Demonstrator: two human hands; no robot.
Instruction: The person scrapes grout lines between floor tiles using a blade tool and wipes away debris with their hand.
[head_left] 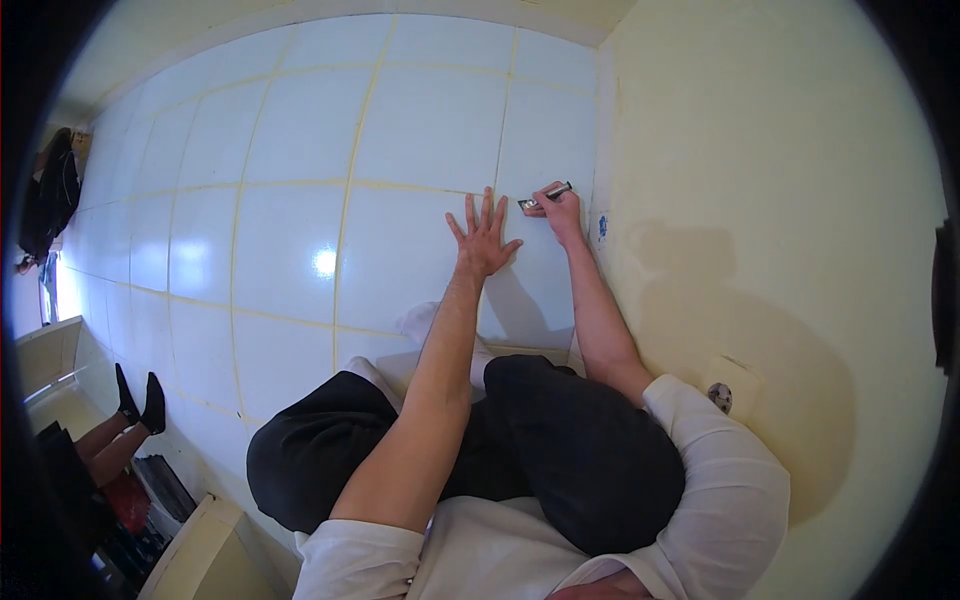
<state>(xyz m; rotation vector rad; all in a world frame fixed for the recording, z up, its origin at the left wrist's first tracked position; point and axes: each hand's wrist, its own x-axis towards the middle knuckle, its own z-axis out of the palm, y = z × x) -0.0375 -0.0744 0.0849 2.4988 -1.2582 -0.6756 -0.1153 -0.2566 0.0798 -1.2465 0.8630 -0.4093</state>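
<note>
My left hand (484,243) lies flat on the pale, shiny tiled floor (420,130), its fingers spread and holding nothing. Its fingertips reach a grout line between tiles. To its right, my right hand (558,212) is closed around a slim black-and-silver utility knife (531,203). One end of the knife points left, low over the tile near the grout lines; whether it touches the surface I cannot tell. The black other end sticks out past my fingers toward the wall.
A cream wall (740,130) rises close on my right, with a small blue mark (602,230) low down and a socket plate (722,394). At the left are another person's feet in dark socks (150,404), cream furniture (205,550) and a dark bag (50,195).
</note>
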